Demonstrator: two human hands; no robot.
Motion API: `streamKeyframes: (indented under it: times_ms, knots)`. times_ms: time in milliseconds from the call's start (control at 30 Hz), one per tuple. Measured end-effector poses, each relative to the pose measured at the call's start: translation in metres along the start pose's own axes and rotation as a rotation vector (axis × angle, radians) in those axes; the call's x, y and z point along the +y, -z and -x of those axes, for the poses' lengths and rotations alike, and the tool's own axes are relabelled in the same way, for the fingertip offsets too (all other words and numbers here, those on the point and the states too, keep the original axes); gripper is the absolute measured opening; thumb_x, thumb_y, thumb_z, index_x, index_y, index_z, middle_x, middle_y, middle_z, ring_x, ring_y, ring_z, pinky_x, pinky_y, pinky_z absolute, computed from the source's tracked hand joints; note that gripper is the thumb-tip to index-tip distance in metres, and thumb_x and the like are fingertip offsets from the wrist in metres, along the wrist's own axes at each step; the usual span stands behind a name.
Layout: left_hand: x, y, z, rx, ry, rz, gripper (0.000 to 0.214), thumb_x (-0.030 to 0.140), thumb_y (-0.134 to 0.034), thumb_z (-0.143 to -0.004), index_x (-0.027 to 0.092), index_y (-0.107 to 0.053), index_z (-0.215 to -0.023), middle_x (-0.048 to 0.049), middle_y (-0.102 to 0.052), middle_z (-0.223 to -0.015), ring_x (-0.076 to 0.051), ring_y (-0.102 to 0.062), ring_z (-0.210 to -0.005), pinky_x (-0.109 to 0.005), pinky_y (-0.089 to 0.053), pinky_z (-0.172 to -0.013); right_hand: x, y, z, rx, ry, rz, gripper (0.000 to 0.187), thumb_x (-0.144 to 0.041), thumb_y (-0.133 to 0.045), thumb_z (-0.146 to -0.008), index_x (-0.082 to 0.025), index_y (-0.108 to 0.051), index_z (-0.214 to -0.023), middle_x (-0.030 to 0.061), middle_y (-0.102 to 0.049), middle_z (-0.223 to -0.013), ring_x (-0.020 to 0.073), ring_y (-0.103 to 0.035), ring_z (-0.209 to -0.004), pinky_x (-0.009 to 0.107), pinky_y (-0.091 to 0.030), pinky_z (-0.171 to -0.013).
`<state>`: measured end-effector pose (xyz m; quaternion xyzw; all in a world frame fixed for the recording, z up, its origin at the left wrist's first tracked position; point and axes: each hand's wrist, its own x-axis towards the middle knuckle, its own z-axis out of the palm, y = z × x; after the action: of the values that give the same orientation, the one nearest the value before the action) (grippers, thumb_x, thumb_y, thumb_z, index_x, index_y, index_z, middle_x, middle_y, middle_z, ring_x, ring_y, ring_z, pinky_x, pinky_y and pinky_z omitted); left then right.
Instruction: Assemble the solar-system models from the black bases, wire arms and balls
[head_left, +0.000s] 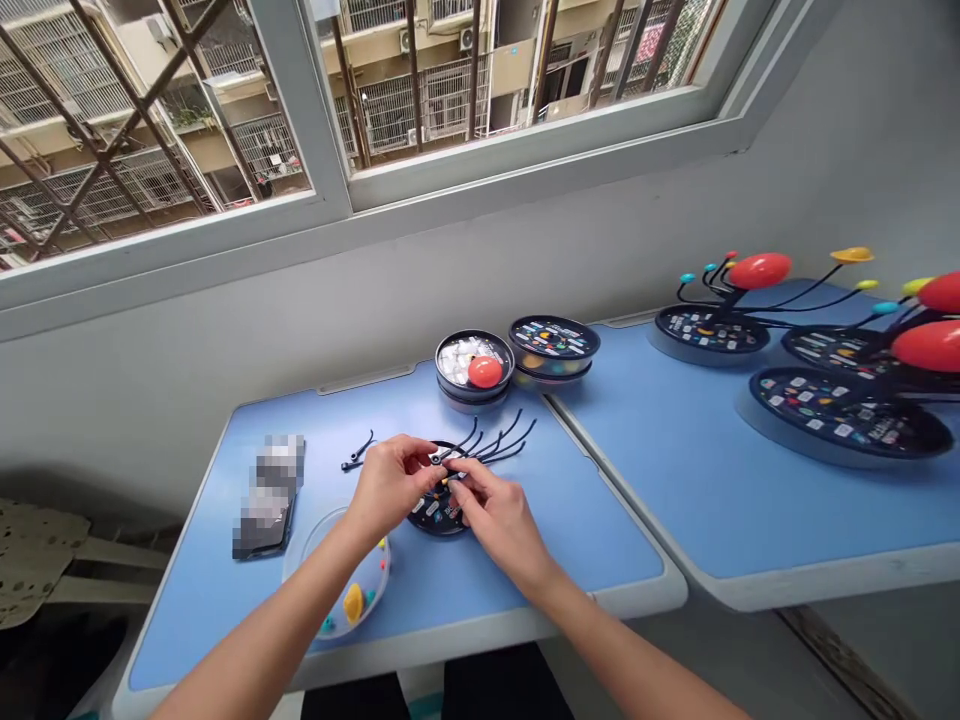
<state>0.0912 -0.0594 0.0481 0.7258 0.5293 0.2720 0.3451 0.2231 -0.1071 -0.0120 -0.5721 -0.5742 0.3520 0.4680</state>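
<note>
Left hand and right hand, fingers clamped on black wire arms, orrery base beneath, round tin at twelve o'clock.

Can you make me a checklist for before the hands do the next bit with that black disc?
1. Left hand and right hand both at the black disc: ok.
2. Black wire arms fanned out, not tangled: ok.
3. Spare black wire arm lying beside the disc: ok.
4. Yellow ball inside the clear round tray: ok.
5. What the right fingers are pinching: cannot tell.
</note>
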Motion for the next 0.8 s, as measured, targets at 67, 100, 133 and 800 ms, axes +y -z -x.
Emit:
streamKeyframes:
  times_ms: [67,100,133,800]
  knots:
    - [0.001,-0.001,-0.001,0.003,0.013,0.016,0.010,0.019,-0.062,-0.070,0.014,-0.068,-0.076,-0.0033,-0.067,-0.068,-0.013,-0.058,-0.061,-0.022,-0.045,-0.056,0.002,-0.001,-0.001,0.012,0.019,0.035,0.031,-0.021,-0.043,-0.080,-0.017,-0.061,-0.105,0.0001,-0.063,-0.060,0.0145,-0.055,-0.050,0.025,-0.043,-0.052]
    - [0.001,-0.001,-0.001,0.007,0.014,0.018,0.009,0.019,-0.062,-0.071,0.014,-0.068,-0.074,-0.0037,-0.067,-0.069,-0.014,-0.059,-0.062,-0.022,-0.046,-0.057,0.003,-0.001,-0.001,0.017,0.023,0.044,0.031,-0.021,-0.043,-0.080,-0.018,-0.061,-0.106,-0.0001,-0.062,-0.060,0.0141,-0.054,-0.049,0.025,-0.043,-0.052]
    - [0.002,-0.002,-0.001,0.013,0.012,0.012,0.008,0.019,-0.061,-0.071,0.014,-0.068,-0.073,-0.0037,-0.067,-0.068,-0.014,-0.059,-0.062,-0.023,-0.046,-0.057,0.003,-0.002,-0.002,0.020,0.022,0.045,0.031,-0.020,-0.043,-0.080,-0.018,-0.061,-0.105,-0.0003,-0.062,-0.059,0.0139,-0.054,-0.048,0.025,-0.043,-0.051]
    - [-0.010,-0.016,-0.001,0.039,-0.013,-0.182,0.009,0.011,-0.061,-0.067,0.016,-0.058,-0.060,0.0033,-0.055,-0.056,-0.010,-0.048,-0.052,-0.020,-0.036,-0.052,0.003,-0.005,-0.005,0.080,0.020,0.020,0.023,-0.020,-0.047,-0.078,-0.021,-0.058,-0.098,-0.0012,-0.064,-0.063,0.0145,-0.057,-0.052,0.025,-0.045,-0.056]
